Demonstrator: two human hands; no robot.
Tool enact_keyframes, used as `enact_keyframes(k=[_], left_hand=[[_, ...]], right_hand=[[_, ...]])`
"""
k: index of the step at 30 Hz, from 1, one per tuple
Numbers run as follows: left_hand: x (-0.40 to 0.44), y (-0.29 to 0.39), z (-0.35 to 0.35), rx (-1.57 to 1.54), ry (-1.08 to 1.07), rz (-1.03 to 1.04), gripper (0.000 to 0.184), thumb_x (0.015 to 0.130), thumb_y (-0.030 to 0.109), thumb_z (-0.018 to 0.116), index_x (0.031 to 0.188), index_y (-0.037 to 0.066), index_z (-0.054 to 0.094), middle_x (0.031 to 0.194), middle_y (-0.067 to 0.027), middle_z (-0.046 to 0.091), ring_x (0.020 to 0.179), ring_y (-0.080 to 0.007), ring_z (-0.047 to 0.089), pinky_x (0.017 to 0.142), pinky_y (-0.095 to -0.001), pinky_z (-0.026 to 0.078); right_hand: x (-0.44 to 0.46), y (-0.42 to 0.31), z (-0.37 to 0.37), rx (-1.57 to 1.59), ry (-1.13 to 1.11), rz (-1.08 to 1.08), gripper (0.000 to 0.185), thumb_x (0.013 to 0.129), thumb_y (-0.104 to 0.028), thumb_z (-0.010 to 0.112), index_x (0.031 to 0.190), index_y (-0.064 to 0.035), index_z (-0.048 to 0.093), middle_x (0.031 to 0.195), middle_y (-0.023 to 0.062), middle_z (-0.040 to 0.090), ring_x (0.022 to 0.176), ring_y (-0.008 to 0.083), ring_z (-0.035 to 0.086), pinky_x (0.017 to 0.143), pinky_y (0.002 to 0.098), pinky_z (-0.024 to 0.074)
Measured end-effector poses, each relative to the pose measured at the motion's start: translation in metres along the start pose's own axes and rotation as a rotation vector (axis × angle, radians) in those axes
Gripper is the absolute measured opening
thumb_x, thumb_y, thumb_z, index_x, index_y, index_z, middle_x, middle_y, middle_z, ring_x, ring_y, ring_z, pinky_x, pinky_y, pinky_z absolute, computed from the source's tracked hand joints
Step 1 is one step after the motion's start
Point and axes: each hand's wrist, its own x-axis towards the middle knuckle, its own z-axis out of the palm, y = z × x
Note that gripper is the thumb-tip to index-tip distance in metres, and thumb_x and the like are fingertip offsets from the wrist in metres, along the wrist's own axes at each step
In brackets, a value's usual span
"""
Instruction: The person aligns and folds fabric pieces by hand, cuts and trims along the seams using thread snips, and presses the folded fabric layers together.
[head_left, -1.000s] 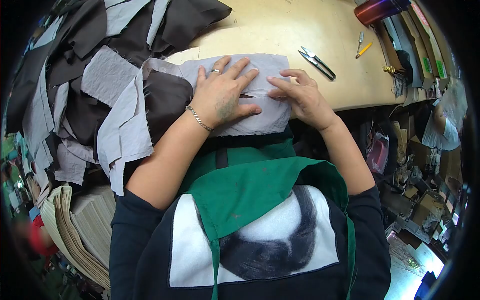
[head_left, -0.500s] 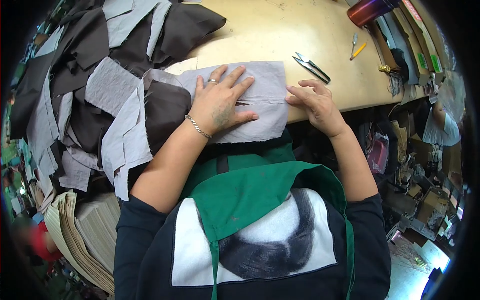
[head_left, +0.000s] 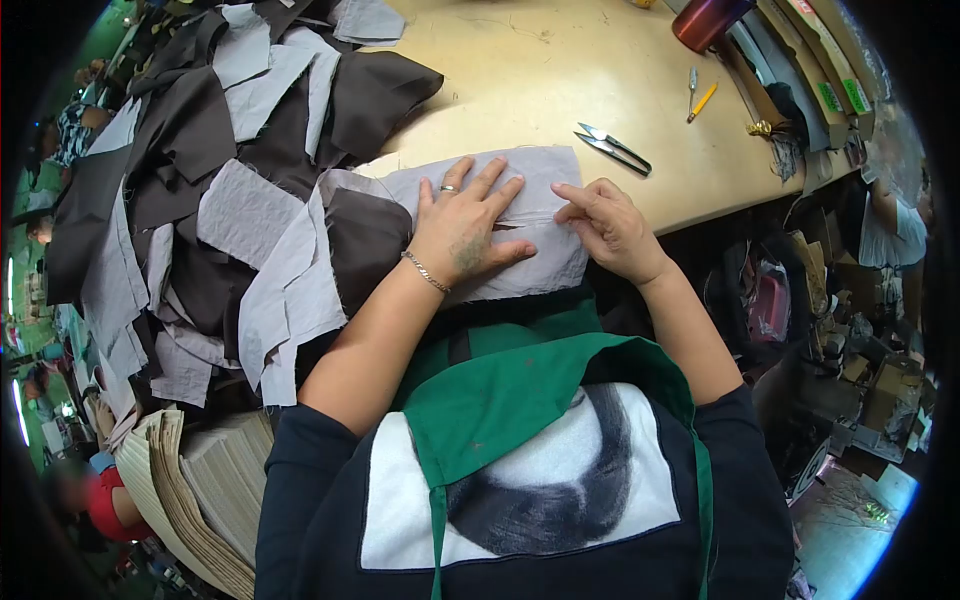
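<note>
A grey fabric piece (head_left: 545,270) with a seam or slit across its middle lies at the table's front edge. My left hand (head_left: 470,225) rests flat on it, fingers spread and thumb beside the slit, pressing the cloth to the table. My right hand (head_left: 618,228) is at the cloth's right edge, near the end of the seam. Its index finger reaches over the fabric and the other fingers are bent. I see nothing held between them. Thread snips (head_left: 614,150) lie on the table beyond my right hand.
A heap of dark and grey cloth pieces (head_left: 190,120) covers the left side. A yellow pencil (head_left: 703,102), a thin pointed tool (head_left: 692,90) and a dark red metallic cup (head_left: 705,22) are on the wooden table (head_left: 490,90). A person's red sleeve (head_left: 108,505) shows at lower left.
My right hand has moved left over the fabric's edge, its fingers bending more. My left hand stays flat on the cloth. The whole view has shifted slightly.
</note>
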Motion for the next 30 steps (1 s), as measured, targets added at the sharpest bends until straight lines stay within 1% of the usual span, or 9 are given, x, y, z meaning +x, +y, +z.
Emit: enact_keyframes(k=[3, 6, 9, 12, 18, 21, 24, 27, 30], left_hand=[[0.000, -0.001, 0.001, -0.005, 0.006, -0.002, 0.082, 0.066, 0.061, 0.071, 0.136, 0.024, 0.049, 0.148, -0.0025, 0.036, 0.136, -0.0351, 0.029, 0.101, -0.0691, 0.024], [0.000, 0.000, -0.001, -0.010, -0.002, -0.005, 0.082, 0.066, 0.061, 0.071, 0.135, 0.024, 0.049, 0.148, -0.0024, 0.035, 0.136, -0.0351, 0.029, 0.101, -0.0692, 0.024], [0.000, 0.000, 0.000, -0.017, -0.002, -0.004, 0.082, 0.066, 0.062, 0.071, 0.135, 0.023, 0.050, 0.149, -0.0023, 0.035, 0.136, -0.0353, 0.029, 0.101, -0.0693, 0.025], [-0.001, -0.003, 0.004, -0.025, 0.027, 0.011, 0.081, 0.066, 0.062, 0.071, 0.134, 0.023, 0.050, 0.148, -0.0023, 0.035, 0.136, -0.0354, 0.029, 0.101, -0.0697, 0.025], [0.000, -0.003, 0.003, -0.010, 0.022, 0.017, 0.081, 0.066, 0.061, 0.071, 0.135, 0.023, 0.050, 0.149, -0.0031, 0.035, 0.136, -0.0355, 0.030, 0.100, -0.0698, 0.025], [0.000, -0.003, 0.003, -0.009, 0.015, 0.017, 0.081, 0.067, 0.062, 0.070, 0.135, 0.023, 0.050, 0.149, -0.0035, 0.035, 0.136, -0.0353, 0.029, 0.100, -0.0696, 0.025], [-0.001, -0.003, 0.004, -0.010, 0.025, 0.020, 0.081, 0.067, 0.061, 0.070, 0.135, 0.023, 0.050, 0.149, -0.0039, 0.035, 0.136, -0.0352, 0.028, 0.100, -0.0697, 0.025], [-0.001, -0.003, 0.003, -0.010, 0.021, 0.016, 0.080, 0.067, 0.061, 0.070, 0.135, 0.024, 0.050, 0.149, -0.0040, 0.035, 0.137, -0.0351, 0.028, 0.100, -0.0697, 0.025], [-0.001, -0.002, 0.002, -0.005, 0.004, 0.012, 0.080, 0.067, 0.061, 0.070, 0.135, 0.024, 0.050, 0.149, -0.0039, 0.035, 0.137, -0.0352, 0.028, 0.100, -0.0697, 0.025]], right_hand=[[-0.004, 0.000, 0.000, -0.046, -0.001, -0.023, 0.053, 0.071, 0.003, 0.066, 0.122, -0.0094, 0.058, 0.084, 0.0024, 0.066, 0.081, 0.0211, 0.058, 0.076, 0.0339, 0.0480], [0.002, 0.002, 0.004, -0.265, -0.060, -0.178, 0.048, 0.074, -0.003, 0.065, 0.121, -0.0114, 0.059, 0.081, 0.0014, 0.062, 0.079, 0.0200, 0.058, 0.072, 0.0328, 0.0473], [0.008, 0.000, 0.007, -0.427, -0.119, -0.279, 0.046, 0.076, -0.011, 0.061, 0.122, -0.0150, 0.059, 0.079, 0.0003, 0.058, 0.077, 0.0184, 0.057, 0.069, 0.0317, 0.0461], [0.007, -0.001, 0.007, -0.541, -0.111, -0.367, 0.048, 0.076, -0.016, 0.057, 0.124, -0.0190, 0.057, 0.079, -0.0011, 0.056, 0.075, 0.0166, 0.056, 0.068, 0.0303, 0.0457], [0.004, 0.005, 0.002, -0.514, -0.106, -0.471, 0.051, 0.077, -0.017, 0.056, 0.128, -0.0222, 0.054, 0.079, -0.0015, 0.054, 0.073, 0.0158, 0.054, 0.067, 0.0294, 0.0450], [0.004, 0.007, 0.002, -0.526, -0.146, -0.463, 0.052, 0.077, -0.018, 0.055, 0.129, -0.0221, 0.053, 0.080, -0.0013, 0.054, 0.073, 0.0161, 0.054, 0.068, 0.0300, 0.0449], [0.003, 0.006, 0.005, -0.511, -0.089, -0.412, 0.052, 0.077, -0.014, 0.058, 0.128, -0.0200, 0.053, 0.079, 0.0011, 0.054, 0.074, 0.0190, 0.055, 0.068, 0.0318, 0.0449], [-0.001, 0.011, 0.018, -0.309, 0.074, -0.163, 0.050, 0.078, -0.007, 0.061, 0.127, -0.0157, 0.053, 0.079, 0.0045, 0.056, 0.076, 0.0233, 0.056, 0.070, 0.0343, 0.0450], [0.003, 0.004, 0.014, -0.161, 0.046, 0.001, 0.048, 0.079, -0.004, 0.063, 0.125, -0.0122, 0.052, 0.080, 0.0070, 0.058, 0.078, 0.0266, 0.057, 0.072, 0.0362, 0.0454]])
